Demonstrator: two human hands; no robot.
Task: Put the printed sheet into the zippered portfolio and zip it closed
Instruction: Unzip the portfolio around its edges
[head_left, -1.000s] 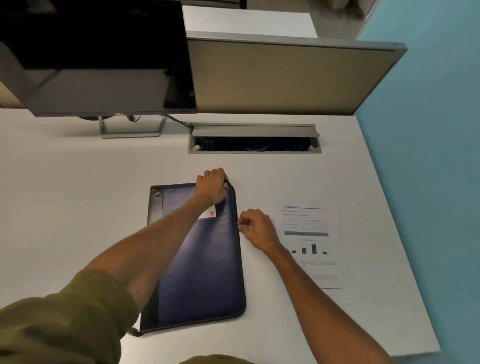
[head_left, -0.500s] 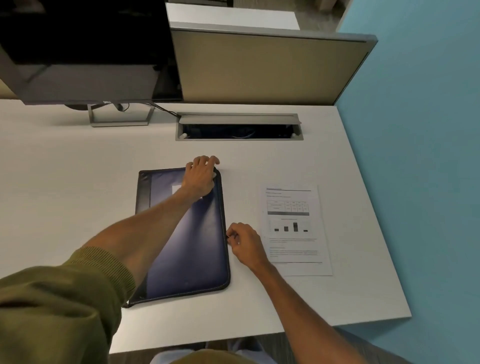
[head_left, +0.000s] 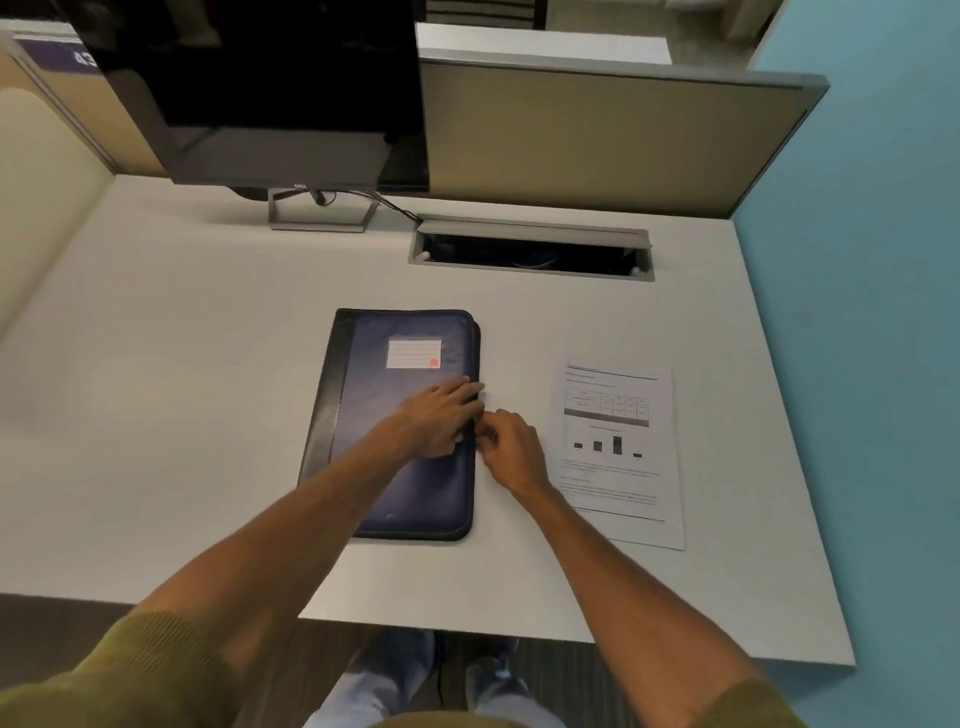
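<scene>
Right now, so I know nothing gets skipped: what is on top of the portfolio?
A white label sits near its far end, and the left hand lies flat on the portfolio. The cover under that hand is hidden. The printed sheet lies apart, on the desk.

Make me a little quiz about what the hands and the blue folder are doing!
1. True or false: the printed sheet is already inside the portfolio.
2. Which hand lies flat on the portfolio's cover: A) left hand, B) right hand, C) neither?
3. Fill in: the sheet lies on the desk to the ____ of the portfolio.

Key
1. False, it lies on the desk.
2. A
3. right
</scene>
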